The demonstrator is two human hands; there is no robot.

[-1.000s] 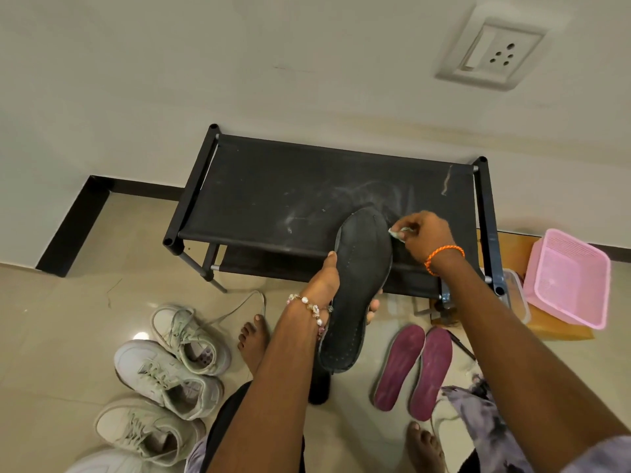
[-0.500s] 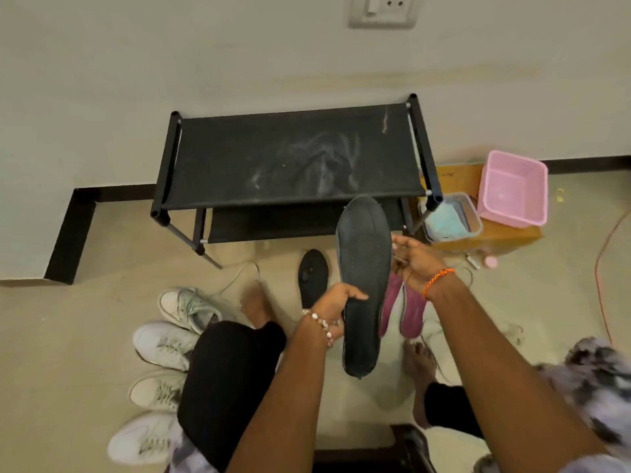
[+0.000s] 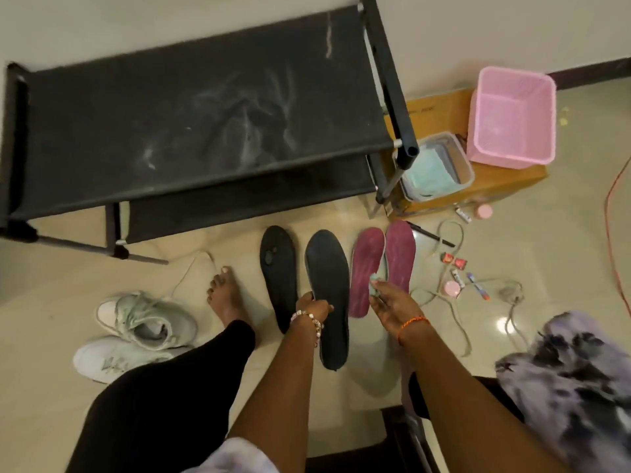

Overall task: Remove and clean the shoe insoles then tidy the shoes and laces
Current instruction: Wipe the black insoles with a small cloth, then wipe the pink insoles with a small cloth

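Left hand gripping black insole, right hand pinching pale wipe

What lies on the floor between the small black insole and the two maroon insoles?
In the head view, the large black insole lies between the small black insole and the maroon insoles, gripped by the left hand.

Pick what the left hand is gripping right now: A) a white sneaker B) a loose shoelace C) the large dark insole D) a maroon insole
C. The left hand pinches the edge of the large dark insole, low over the floor between the smaller black insole and the maroon insoles; the right hand holds a small pale cloth.
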